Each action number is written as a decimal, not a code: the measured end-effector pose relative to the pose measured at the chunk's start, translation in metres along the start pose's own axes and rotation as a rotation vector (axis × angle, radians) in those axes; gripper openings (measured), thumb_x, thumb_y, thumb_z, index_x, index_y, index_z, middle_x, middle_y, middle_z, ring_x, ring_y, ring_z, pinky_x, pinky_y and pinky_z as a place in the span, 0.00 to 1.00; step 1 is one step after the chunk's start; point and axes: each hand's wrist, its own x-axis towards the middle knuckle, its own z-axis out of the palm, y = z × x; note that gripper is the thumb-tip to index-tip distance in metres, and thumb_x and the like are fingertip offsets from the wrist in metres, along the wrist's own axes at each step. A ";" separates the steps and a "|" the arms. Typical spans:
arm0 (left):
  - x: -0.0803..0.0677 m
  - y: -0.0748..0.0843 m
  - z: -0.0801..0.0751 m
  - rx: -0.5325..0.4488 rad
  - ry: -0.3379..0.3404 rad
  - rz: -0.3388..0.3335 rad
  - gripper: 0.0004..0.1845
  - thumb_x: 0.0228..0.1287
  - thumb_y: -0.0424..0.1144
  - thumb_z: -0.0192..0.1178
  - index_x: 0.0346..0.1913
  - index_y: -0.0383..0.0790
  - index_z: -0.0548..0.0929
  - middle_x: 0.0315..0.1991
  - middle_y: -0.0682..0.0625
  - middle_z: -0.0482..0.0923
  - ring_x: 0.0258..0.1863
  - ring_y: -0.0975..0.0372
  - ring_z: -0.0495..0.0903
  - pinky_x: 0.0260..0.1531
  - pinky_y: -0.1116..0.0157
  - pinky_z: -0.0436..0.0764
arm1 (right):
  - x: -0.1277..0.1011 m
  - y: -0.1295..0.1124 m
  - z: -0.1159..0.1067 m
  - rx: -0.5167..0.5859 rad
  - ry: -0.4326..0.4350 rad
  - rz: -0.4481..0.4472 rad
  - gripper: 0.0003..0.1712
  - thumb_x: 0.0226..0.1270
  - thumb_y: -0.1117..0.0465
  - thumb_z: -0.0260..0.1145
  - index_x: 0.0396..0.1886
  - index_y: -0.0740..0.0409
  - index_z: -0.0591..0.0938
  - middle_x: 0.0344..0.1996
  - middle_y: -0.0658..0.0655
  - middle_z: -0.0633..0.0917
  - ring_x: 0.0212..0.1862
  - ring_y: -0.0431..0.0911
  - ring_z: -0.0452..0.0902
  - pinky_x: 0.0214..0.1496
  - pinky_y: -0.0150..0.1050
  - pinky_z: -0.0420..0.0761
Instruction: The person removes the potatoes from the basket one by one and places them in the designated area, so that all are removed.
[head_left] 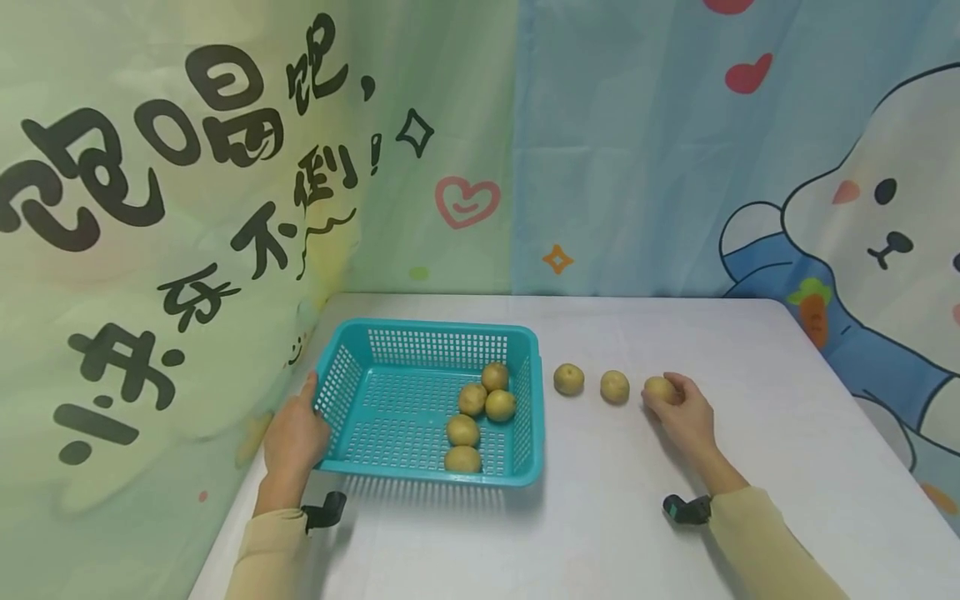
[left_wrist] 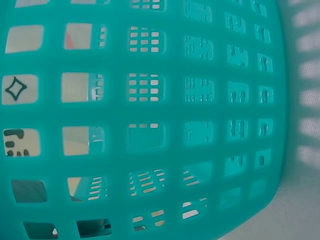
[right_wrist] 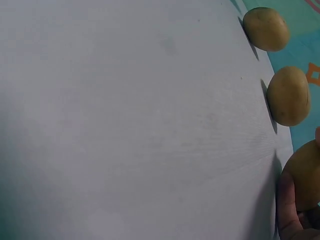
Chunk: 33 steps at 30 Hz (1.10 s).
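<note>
My left hand [head_left: 295, 439] grips the left rim of a turquoise plastic basket [head_left: 431, 327], one finger lying along the edge. The other fingers are partly hidden. Close up, the perforated basket wall [left_wrist: 115, 112] fills the left wrist view. Several potatoes [head_left: 462, 431] lie in the basket's right half. To its right, two loose potatoes [head_left: 568, 379] [head_left: 615, 387] sit in a row on the table. At the end of this row my right hand [head_left: 686, 417] pinches a third potato [head_left: 660, 389] between thumb and fingers. That potato [right_wrist: 304, 172] is cut off by the right wrist view's edge.
A white table [head_left: 600, 517] carries everything. Behind it and along its left side hang printed curtains [head_left: 622, 167] with cartoon figures and writing. Both wrists wear small black cameras [head_left: 325, 510].
</note>
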 end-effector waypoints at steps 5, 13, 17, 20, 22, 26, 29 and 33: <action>-0.001 0.001 0.000 -0.003 -0.013 -0.012 0.34 0.61 0.31 0.46 0.70 0.45 0.52 0.31 0.39 0.72 0.20 0.55 0.66 0.16 0.62 0.63 | 0.005 0.001 0.002 -0.084 0.051 -0.091 0.32 0.58 0.50 0.63 0.59 0.62 0.70 0.52 0.67 0.72 0.51 0.59 0.68 0.49 0.52 0.69; 0.000 0.001 0.001 0.003 -0.012 -0.020 0.33 0.62 0.32 0.46 0.71 0.46 0.52 0.30 0.39 0.72 0.21 0.55 0.66 0.16 0.62 0.63 | 0.006 0.004 -0.001 -0.143 0.092 -0.077 0.31 0.55 0.53 0.65 0.56 0.62 0.71 0.52 0.68 0.71 0.51 0.60 0.66 0.49 0.55 0.66; 0.001 0.001 0.001 0.004 -0.014 -0.042 0.34 0.62 0.32 0.45 0.71 0.48 0.51 0.31 0.39 0.72 0.22 0.55 0.66 0.17 0.62 0.63 | 0.008 0.008 -0.002 -0.134 0.054 -0.092 0.36 0.54 0.52 0.66 0.60 0.62 0.67 0.53 0.69 0.69 0.52 0.61 0.65 0.49 0.56 0.65; 0.001 0.001 0.000 0.002 -0.018 -0.053 0.34 0.62 0.32 0.45 0.71 0.49 0.50 0.33 0.39 0.72 0.23 0.54 0.66 0.18 0.62 0.63 | 0.007 0.009 -0.003 -0.138 0.010 -0.124 0.38 0.55 0.52 0.66 0.62 0.64 0.64 0.53 0.70 0.68 0.51 0.63 0.65 0.48 0.57 0.66; 0.001 0.002 0.000 0.002 -0.018 -0.047 0.34 0.62 0.32 0.46 0.71 0.48 0.50 0.33 0.38 0.73 0.23 0.54 0.66 0.18 0.62 0.63 | 0.006 0.009 -0.003 -0.150 0.000 -0.138 0.38 0.56 0.52 0.65 0.62 0.65 0.64 0.52 0.71 0.69 0.50 0.63 0.66 0.47 0.57 0.67; 0.001 0.002 -0.001 -0.001 -0.013 -0.036 0.34 0.61 0.31 0.46 0.71 0.47 0.51 0.34 0.37 0.73 0.23 0.54 0.67 0.17 0.61 0.63 | 0.004 0.007 -0.003 -0.162 0.000 -0.138 0.38 0.57 0.52 0.64 0.62 0.66 0.63 0.52 0.71 0.68 0.50 0.63 0.66 0.47 0.57 0.67; 0.000 0.002 -0.001 -0.001 -0.019 -0.032 0.34 0.61 0.31 0.46 0.71 0.47 0.51 0.34 0.37 0.73 0.23 0.54 0.67 0.17 0.61 0.63 | 0.003 0.007 -0.003 -0.159 0.001 -0.120 0.40 0.56 0.52 0.65 0.63 0.67 0.62 0.52 0.72 0.68 0.51 0.63 0.65 0.48 0.57 0.66; 0.000 0.002 -0.001 -0.003 -0.017 -0.021 0.34 0.62 0.32 0.46 0.71 0.46 0.51 0.33 0.37 0.73 0.22 0.54 0.67 0.17 0.62 0.64 | 0.000 0.009 -0.006 -0.126 0.024 -0.062 0.43 0.56 0.50 0.64 0.65 0.66 0.59 0.56 0.71 0.65 0.54 0.65 0.64 0.51 0.57 0.66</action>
